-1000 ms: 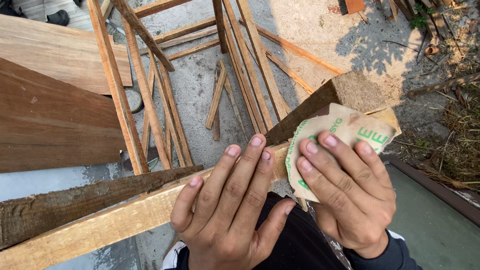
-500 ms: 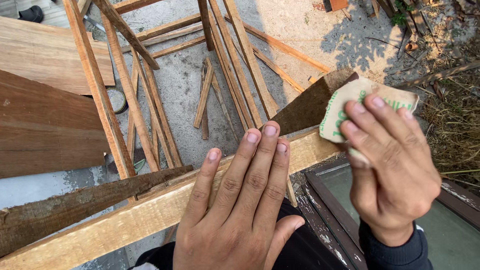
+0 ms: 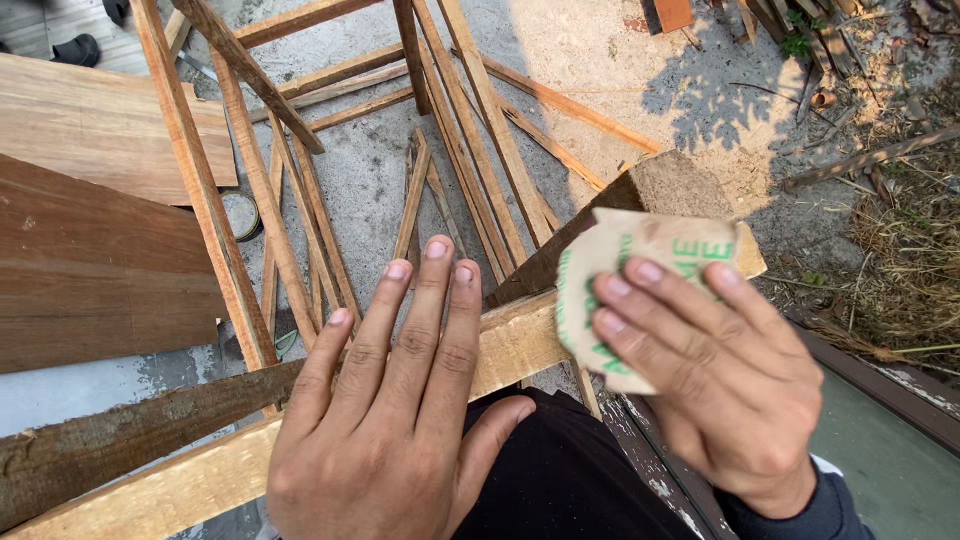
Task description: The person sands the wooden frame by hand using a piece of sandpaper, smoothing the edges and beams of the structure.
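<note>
While flat, left hand (image 3: 390, 420) on beam (image 3: 200, 485)

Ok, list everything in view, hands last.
sandpaper: one, tan with green print, on the beam's right end
beam: one, pale wood, crossing the foreground
dark plank: one, brown, beside the beam, lower left
boards: several, brown, stacked left
frames: several, reddish slats, on the ground
ground: grey concrete
left hand: flat on the beam
right hand: pressing the sandpaper
</note>
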